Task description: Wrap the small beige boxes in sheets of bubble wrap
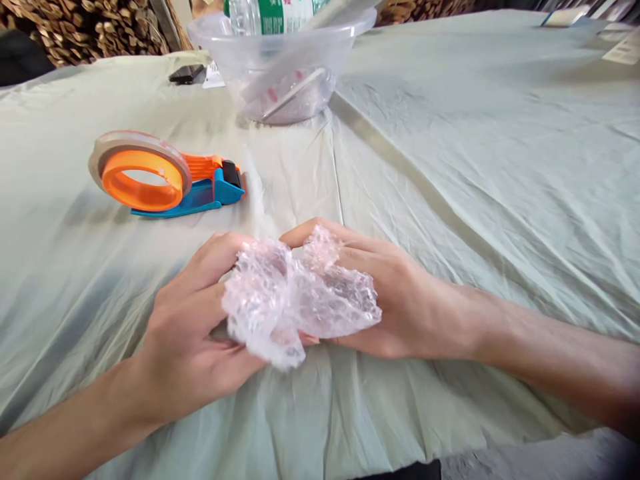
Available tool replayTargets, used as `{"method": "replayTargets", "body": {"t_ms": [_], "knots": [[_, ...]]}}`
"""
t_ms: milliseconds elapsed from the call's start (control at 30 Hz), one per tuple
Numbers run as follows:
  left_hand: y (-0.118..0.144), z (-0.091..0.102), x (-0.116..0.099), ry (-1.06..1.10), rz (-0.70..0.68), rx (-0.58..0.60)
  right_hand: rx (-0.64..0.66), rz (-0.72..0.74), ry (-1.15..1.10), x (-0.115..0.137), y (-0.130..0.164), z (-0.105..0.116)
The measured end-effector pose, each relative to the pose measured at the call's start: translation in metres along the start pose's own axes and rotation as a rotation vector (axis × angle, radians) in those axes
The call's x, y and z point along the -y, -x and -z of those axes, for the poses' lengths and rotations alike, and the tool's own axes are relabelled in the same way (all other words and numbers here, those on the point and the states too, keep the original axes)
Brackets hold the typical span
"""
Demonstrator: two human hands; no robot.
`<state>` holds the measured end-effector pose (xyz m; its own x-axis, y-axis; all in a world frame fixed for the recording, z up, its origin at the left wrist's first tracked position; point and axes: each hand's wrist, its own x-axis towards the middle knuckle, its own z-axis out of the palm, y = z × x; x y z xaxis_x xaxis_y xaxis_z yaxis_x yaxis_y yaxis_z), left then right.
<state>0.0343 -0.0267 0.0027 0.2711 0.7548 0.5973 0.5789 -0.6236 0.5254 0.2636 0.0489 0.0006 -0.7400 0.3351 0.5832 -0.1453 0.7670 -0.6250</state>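
A crumpled piece of clear bubble wrap (270, 293) is bunched between my two hands, just above the cloth near the table's front edge. My left hand (197, 320) grips its left side, the fingers curled behind it and the thumb below. From the right, my right hand (395, 293) closes on the other side, and the wrap covers most of its fingertips. Whether anything is wrapped inside cannot be made out. Beyond my left hand lies an orange and blue tape dispenser (200, 193) with a roll of clear tape on it.
A clear plastic bowl (280, 80) holding a green-labelled bottle (285, 17) and other items stands at the back. A dark flat object (187, 74) lies left of it. Pale green wrinkled cloth (450, 167) covers the table. Stacked firewood (100, 30) is behind.
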Motion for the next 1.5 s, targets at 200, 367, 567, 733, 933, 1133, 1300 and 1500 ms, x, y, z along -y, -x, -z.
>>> {"method": "replayTargets", "body": {"t_ms": [200, 367, 567, 733, 933, 1133, 1300, 1500], "knots": [[-0.005, 0.003, -0.004, 0.065, 0.029, 0.012, 0.088, -0.065, -0.084, 0.007, -0.003, 0.012], [0.000, -0.007, -0.002, 0.372, 0.132, -0.155, -0.085, -0.264, -0.154, 0.007, -0.009, 0.004], [-0.002, -0.008, -0.002, 0.340, 0.164, -0.230, -0.175, -0.367, -0.158, 0.009, -0.010, -0.008], [-0.009, -0.007, -0.004, 0.355, 0.210, -0.365, -0.307, -0.272, -0.011, 0.008, -0.008, -0.010], [-0.009, -0.008, 0.005, 0.279, 0.165, -0.248, -0.357, -0.049, 0.189, 0.006, -0.006, -0.010], [-0.003, -0.002, 0.005, 0.074, 0.062, -0.167, -0.198, 0.024, 0.157, 0.004, 0.000, -0.006], [-0.001, -0.004, 0.004, 0.011, 0.096, -0.168, -0.105, 0.004, 0.141, 0.005, 0.003, 0.002], [-0.005, -0.007, 0.011, 0.000, 0.122, -0.316, -0.031, -0.015, 0.168, 0.001, 0.003, 0.006]]}}
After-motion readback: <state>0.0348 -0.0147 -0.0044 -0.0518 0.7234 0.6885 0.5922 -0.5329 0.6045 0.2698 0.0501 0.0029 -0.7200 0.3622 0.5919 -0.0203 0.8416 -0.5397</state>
